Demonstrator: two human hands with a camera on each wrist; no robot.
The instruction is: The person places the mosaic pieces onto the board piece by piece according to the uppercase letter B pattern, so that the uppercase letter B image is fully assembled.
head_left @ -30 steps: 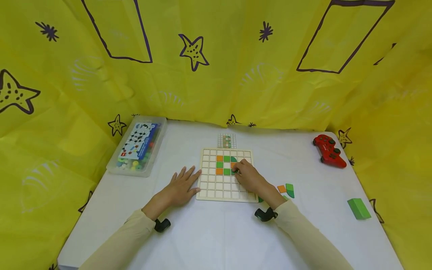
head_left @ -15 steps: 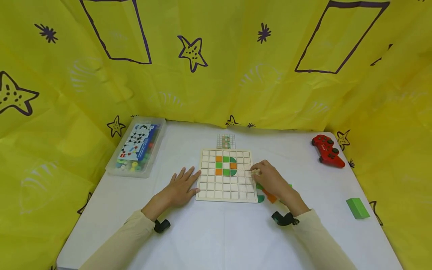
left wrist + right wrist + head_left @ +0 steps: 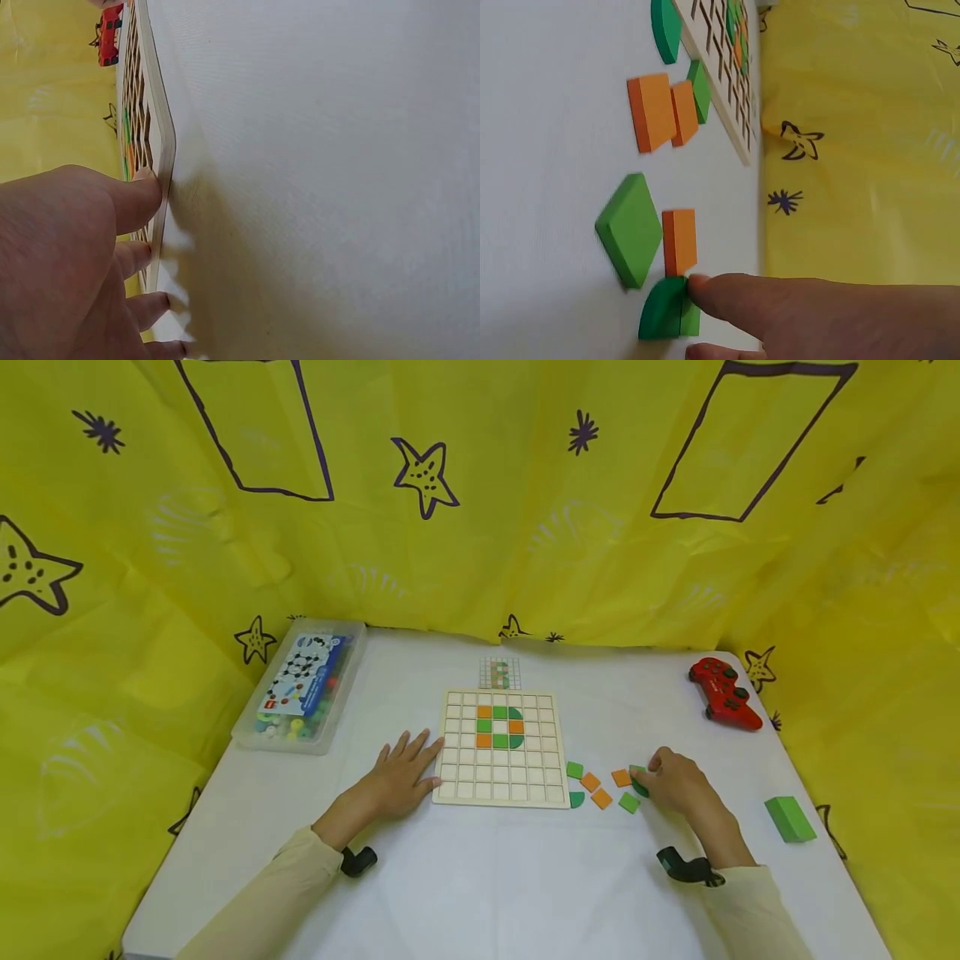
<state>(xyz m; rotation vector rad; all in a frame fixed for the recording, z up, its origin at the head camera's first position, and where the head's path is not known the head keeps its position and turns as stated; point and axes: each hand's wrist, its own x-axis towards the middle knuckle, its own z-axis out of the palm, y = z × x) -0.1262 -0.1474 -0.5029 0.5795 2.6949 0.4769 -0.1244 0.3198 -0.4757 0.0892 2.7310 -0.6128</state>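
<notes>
My left hand point(image 3: 401, 774) lies with its fingers spread by the left edge of a wooden grid board point(image 3: 468, 791); its thumb point(image 3: 135, 202) touches the board's rim in the left wrist view. Orange, light green and dark green tiles form a D-like ring on the board, including a rounded dark green tile point(image 3: 516, 742). My right hand point(image 3: 678, 781) is at the loose tiles on the right. One of its digits touches a light green tile point(image 3: 691, 319), with a second digit just below in the right wrist view. A dark green quarter-round tile point(image 3: 660, 311) lies against that tile.
Loose orange tiles point(image 3: 602, 798), a green tile point(image 3: 629, 802) and a quarter-round tile point(image 3: 577, 799) lie right of the board. A pattern card point(image 3: 499, 673) is behind it. Around stand a plastic box point(image 3: 300, 685), a red game controller point(image 3: 725, 693) and a green block point(image 3: 790, 819).
My right hand has let go of the rounded dark green tile on the board and moved right to the loose tiles. The left hand stays at the board's edge.
</notes>
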